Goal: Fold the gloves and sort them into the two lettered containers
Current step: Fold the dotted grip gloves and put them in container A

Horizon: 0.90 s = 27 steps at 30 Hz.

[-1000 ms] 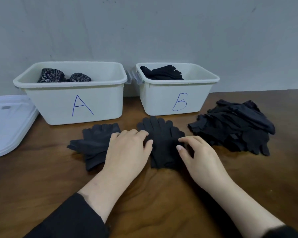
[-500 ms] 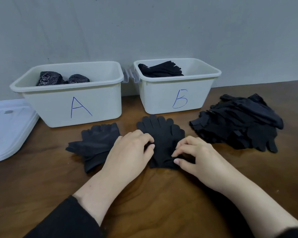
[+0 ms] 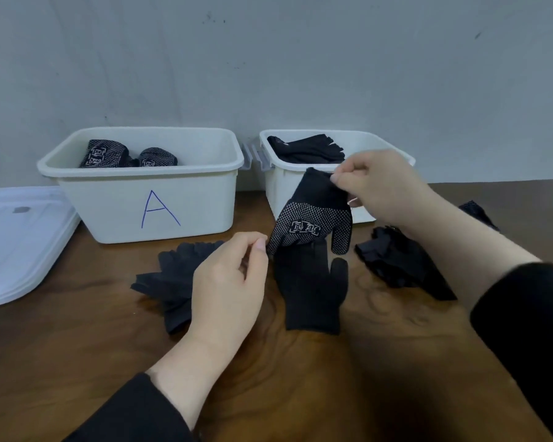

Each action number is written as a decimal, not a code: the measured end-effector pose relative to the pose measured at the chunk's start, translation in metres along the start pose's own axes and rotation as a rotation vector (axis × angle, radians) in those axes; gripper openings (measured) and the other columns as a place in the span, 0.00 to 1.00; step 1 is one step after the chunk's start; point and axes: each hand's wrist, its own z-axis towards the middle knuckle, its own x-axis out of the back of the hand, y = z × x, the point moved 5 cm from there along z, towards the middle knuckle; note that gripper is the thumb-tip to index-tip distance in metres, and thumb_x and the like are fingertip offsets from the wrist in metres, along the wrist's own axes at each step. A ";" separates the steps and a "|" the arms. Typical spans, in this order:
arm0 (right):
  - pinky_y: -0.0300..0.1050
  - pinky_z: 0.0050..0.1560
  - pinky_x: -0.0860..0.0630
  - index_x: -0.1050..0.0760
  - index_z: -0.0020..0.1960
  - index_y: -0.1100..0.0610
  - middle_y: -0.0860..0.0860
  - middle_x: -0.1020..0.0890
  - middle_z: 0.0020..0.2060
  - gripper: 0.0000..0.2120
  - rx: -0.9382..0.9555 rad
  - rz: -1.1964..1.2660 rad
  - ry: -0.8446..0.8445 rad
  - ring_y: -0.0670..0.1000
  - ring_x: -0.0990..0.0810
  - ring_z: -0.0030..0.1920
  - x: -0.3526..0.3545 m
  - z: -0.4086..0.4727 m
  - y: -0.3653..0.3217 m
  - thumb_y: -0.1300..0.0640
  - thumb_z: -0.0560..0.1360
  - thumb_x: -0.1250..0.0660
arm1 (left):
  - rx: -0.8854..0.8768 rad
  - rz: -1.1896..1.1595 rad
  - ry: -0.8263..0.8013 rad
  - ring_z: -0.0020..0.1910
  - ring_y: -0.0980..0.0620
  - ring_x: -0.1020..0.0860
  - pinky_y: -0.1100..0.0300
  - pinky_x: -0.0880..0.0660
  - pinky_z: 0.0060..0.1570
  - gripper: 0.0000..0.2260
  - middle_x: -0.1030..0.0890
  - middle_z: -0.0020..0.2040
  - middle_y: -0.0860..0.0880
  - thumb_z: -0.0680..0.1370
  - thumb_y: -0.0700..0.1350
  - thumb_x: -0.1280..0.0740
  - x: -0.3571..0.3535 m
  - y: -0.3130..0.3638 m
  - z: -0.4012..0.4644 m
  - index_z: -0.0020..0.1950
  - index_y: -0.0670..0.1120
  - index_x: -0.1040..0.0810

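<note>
1. The wooden bench point(image 3: 300, 393) carries it all, set against a grey wall point(image 3: 300, 59).
2. Container A point(image 3: 147, 199), white, stands at the back left with two rolled dotted gloves point(image 3: 126, 154) inside.
3. Container B point(image 3: 281, 186) stands just beside it on the right, dark folded gloves point(image 3: 304, 148) lying within; its letter is hidden behind the lifted glove.
4. White lids point(image 3: 20, 244) lie stacked at the far left edge.
5. A heap of black gloves point(image 3: 396, 263) sits right of centre, partly behind the right forearm.
6. A smaller bundle of dark gloves point(image 3: 173, 282) lies left of centre, just behind the left hand.
7. The right hand point(image 3: 383, 189), its grip pinching the cuff, holds a dotted glove point(image 3: 313, 215) up in front of container B, fingers hanging down.
8. The left hand point(image 3: 230, 282), fingers curled, pinches that glove's lower edge.
9. A plain black glove point(image 3: 313, 291) lies flat beneath, fingers pointing away.
</note>
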 end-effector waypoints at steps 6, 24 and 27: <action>0.60 0.51 0.17 0.19 0.41 0.48 0.51 0.15 0.35 0.06 0.044 -0.042 0.092 0.58 0.16 0.41 0.019 0.019 -0.025 0.47 0.71 0.31 | -0.003 -0.011 0.023 0.41 0.59 0.22 0.74 0.29 0.41 0.09 0.21 0.38 0.61 0.82 0.48 0.38 0.002 -0.003 0.002 0.53 0.52 0.19; 0.46 0.68 0.28 0.24 0.68 0.46 0.39 0.28 0.68 0.18 -0.065 -0.230 -0.023 0.46 0.28 0.68 -0.072 -0.129 0.078 0.43 0.80 0.36 | -0.131 0.584 -0.533 0.54 0.55 0.24 0.55 0.30 0.57 0.16 0.22 0.57 0.57 0.83 0.59 0.44 -0.040 -0.009 -0.009 0.64 0.57 0.22; 0.38 0.66 0.33 0.27 0.71 0.47 0.41 0.29 0.72 0.20 -0.095 -0.207 -0.024 0.46 0.30 0.71 -0.074 -0.122 0.080 0.46 0.80 0.34 | -0.087 0.678 -0.487 0.58 0.54 0.23 0.54 0.31 0.60 0.18 0.20 0.59 0.56 0.83 0.59 0.46 -0.038 -0.012 -0.005 0.69 0.57 0.27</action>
